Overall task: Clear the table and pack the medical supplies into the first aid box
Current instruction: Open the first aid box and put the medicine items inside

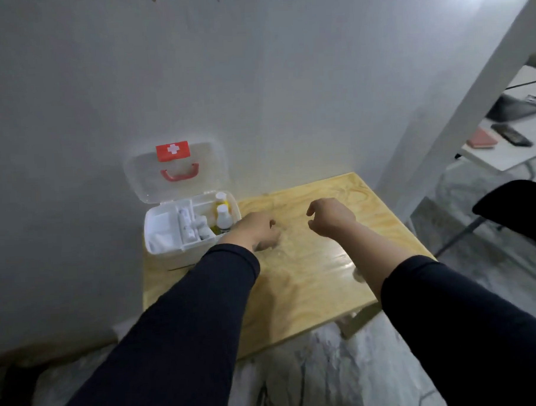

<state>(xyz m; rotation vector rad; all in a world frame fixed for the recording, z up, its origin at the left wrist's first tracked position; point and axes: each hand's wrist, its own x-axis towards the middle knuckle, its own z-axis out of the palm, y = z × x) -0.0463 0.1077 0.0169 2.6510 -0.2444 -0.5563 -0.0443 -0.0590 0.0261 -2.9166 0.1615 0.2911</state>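
Observation:
The white first aid box [170,253] stands open at the table's back left corner, its clear lid [142,177] with a red cross label and red handle leaning on the wall. Inside are two white-capped bottles [224,218], white rolls [186,224] in the tray and white cloth [160,235]. My left hand [252,229] is just right of the box, fingers curled down onto the wooden table [310,277]; a faint glossy blur lies under its fingertips. My right hand [332,217] hovers further right, fingers loosely bent, nothing visible in it.
A small whitish blur [359,275] sits near the table's right edge. The grey wall runs behind the box. To the right are a white post [460,127], a black chair [518,207] and a white desk [510,149] with dark objects. Marbled floor lies below.

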